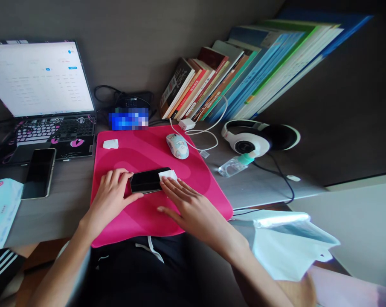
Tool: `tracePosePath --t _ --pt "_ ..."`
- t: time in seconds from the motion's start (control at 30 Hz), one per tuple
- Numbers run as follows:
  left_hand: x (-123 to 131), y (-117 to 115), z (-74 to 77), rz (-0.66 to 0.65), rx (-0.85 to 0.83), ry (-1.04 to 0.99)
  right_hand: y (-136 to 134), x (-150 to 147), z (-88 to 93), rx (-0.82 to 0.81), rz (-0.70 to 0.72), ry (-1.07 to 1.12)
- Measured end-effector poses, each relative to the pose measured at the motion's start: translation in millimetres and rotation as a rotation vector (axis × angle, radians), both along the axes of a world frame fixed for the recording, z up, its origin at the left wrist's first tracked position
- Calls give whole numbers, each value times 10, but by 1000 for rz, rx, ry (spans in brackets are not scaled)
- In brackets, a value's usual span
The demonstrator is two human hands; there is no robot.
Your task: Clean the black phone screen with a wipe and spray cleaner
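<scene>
A black smartphone (145,181) lies flat, screen up, on a pink desk mat (132,217). My left hand (111,194) steadies its left end, fingertips at the upper corner and thumb at the lower edge. With outstretched fingers, my right hand (191,204) holds a folded white tissue (167,174) down against the phone's right end; the right thumb is apart from the phone. Part of that end is hidden under tissue and fingers. Another crumpled white tissue (110,144) rests at the mat's upper left, and a pale patterned mouse (177,146) sits at the upper right.
An open laptop (41,81) and a second phone (39,174) are on the left, beside a light blue packet (2,209). Books (212,85) lean behind. On the right are a white charger (187,124), headphones (245,138), a clear bottle (233,166) and a white bag (285,243).
</scene>
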State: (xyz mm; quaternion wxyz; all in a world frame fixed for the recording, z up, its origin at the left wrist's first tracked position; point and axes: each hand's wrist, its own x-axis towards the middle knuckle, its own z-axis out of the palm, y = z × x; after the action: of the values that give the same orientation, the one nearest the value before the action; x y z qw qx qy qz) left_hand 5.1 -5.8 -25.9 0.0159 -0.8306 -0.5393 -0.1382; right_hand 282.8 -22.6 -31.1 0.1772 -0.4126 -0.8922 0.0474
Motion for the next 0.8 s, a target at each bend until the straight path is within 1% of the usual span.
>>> tracePosePath --t 0.1,0.27,0.33,0.4,0.6,0.7,0.8 --pt "-26 11 2 -17 -23 -5 33 -40 -41 -2 -17 21" --pt "-58 21 -10 -40 -29 -35 300 -163 -169 -16 -5 89" --pt "-51 20 -17 -31 -16 -35 342 -189 -179 -9 -7 98" --pt "-42 22 -31 -23 -8 -33 296 -187 -150 -3 -12 87" --pt "-58 38 -88 -23 -27 -86 -33 -121 31 -24 26 24" --pt "-83 34 -91 -28 -66 -129 -20 -143 39 -41 41 39" --pt "-109 29 -82 -28 -89 -172 121 -209 -40 -33 50 65"
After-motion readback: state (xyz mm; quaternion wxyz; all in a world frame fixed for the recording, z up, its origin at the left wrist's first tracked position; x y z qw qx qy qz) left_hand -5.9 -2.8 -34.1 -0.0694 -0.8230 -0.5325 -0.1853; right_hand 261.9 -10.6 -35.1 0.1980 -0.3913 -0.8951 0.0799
